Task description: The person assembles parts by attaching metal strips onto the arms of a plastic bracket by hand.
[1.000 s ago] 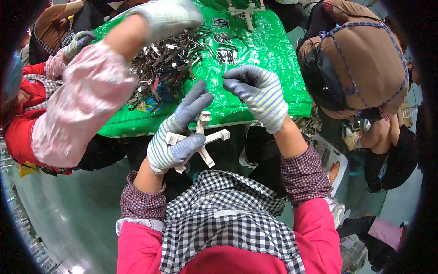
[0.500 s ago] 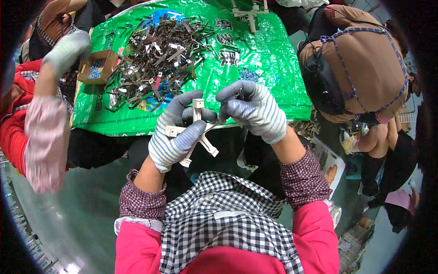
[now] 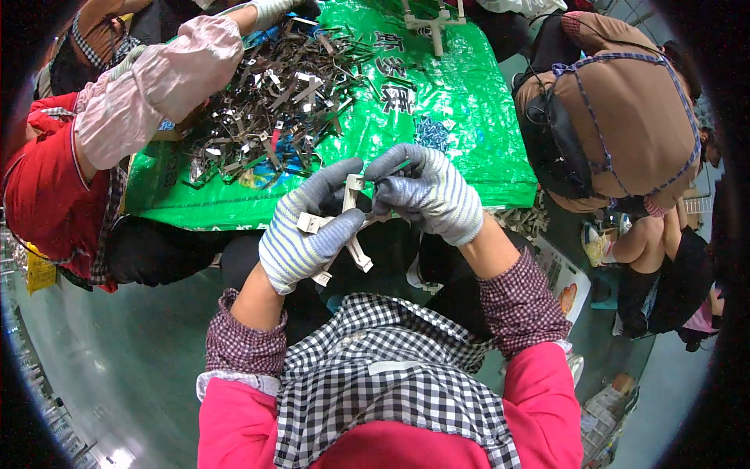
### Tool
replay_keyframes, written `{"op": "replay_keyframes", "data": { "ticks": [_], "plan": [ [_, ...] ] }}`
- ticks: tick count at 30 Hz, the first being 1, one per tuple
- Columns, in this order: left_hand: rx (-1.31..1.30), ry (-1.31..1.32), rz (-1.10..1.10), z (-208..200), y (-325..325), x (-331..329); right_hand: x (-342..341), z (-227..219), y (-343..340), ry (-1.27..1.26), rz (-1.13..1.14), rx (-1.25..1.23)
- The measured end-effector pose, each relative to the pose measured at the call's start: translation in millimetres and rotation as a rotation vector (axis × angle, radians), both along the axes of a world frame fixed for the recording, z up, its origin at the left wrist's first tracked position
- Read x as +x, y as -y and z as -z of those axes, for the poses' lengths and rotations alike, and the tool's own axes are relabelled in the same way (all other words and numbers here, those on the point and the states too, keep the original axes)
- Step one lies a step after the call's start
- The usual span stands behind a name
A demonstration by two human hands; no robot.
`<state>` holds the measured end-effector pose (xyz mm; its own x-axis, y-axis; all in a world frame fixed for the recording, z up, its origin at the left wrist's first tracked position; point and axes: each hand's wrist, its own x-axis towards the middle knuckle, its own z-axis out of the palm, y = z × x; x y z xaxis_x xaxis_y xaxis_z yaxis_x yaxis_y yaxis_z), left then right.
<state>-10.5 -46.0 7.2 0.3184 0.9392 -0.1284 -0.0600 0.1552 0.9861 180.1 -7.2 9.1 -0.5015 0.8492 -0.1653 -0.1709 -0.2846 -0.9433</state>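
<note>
My left hand, in a striped glove with grey fingers, grips a white plastic frame with several arms just off the table's near edge. Its arms spread out past my thumb, ending in small square blocks. Close by on the right, my right hand, gloved the same way, has its thumb and fingers pinched together beside one upper arm of the frame. Whatever those fingertips hold is too small and too covered to make out. Beyond my hands lies a heap of thin metal strips, and a small pile of blue screw-like pieces.
A green plastic sheet covers the table. Another white frame stands at its far side. On the left, a co-worker's pink sleeve reaches across to the metal heap. Another person in brown sits close at the right.
My left hand and the white frame have shifted slightly right, nearer my right hand. The co-worker's arm on the left has swung out over the far side of the metal heap.
</note>
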Motion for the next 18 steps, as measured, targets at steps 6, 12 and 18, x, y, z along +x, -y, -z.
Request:
{"op": "replay_keyframes", "data": {
  "ticks": [6, 12, 18],
  "plan": [
    [0.027, 0.136, -0.022, 4.5, -0.8, 2.4, 1.2, 9.3, -5.2, 0.047, -0.059, 0.009],
    [-0.070, 0.129, 0.010, 1.4, -4.7, -1.6, 2.8, 2.4, -7.4, 0.099, -0.050, 0.027],
    [-0.058, 0.166, 0.000, 5.8, -4.9, -0.2, 1.7, 6.9, -4.3, 0.046, -0.025, -0.016]
  ]
}}
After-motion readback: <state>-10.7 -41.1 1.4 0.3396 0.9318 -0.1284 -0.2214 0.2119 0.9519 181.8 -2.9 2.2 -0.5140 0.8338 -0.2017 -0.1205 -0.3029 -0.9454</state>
